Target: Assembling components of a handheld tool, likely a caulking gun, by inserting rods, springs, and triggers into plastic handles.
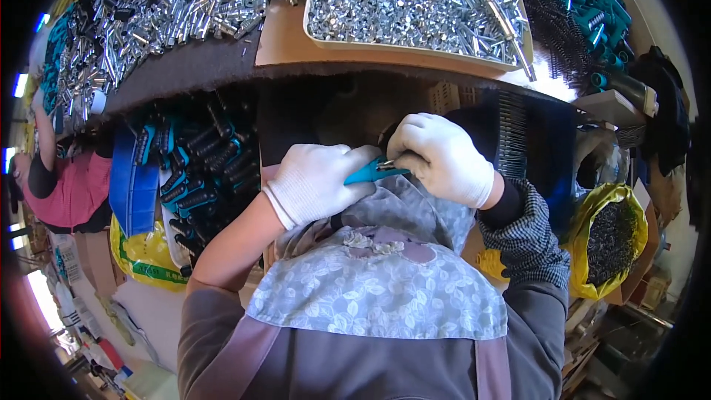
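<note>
My left hand point(317, 181), in a white knitted glove, is closed round a teal plastic handle piece point(364, 173) in front of my chest. Its narrow end points right, toward my other hand. Also gloved in white, my right hand point(443, 159) has its fingers bent in a pinch at that end. A small metal bit point(385, 164) shows by those fingertips, against the teal piece. Its full shape is hidden by the glove. Both hands are above my patterned apron point(378, 289), short of the bench edge.
A tray point(415, 50) of small metal parts sits on the bench, beside a heap of metal pieces point(185, 7). Black-and-teal handles point(200, 170) lie left, near a blue bin point(133, 192). A yellow bag point(581, 252) of dark parts stands right. Another person point(67, 185) is far left.
</note>
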`<act>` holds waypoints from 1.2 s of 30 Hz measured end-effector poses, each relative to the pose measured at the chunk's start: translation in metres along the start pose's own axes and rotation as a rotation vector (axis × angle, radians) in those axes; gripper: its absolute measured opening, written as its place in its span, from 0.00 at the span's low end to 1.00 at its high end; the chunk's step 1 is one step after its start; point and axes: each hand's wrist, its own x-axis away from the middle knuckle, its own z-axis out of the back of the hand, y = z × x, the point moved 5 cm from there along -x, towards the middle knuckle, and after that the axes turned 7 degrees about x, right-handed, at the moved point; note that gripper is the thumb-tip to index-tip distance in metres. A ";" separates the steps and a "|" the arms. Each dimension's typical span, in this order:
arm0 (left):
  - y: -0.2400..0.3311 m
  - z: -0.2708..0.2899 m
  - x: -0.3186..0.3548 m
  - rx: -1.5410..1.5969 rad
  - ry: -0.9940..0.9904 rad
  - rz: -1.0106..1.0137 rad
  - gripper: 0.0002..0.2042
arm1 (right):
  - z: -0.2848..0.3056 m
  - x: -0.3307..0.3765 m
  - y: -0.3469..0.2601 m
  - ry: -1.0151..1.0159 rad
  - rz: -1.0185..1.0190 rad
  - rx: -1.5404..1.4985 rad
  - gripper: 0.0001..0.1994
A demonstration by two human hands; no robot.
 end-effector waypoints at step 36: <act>-0.001 0.013 0.008 0.175 0.169 -0.059 0.21 | 0.013 -0.018 -0.042 -0.066 0.294 0.385 0.03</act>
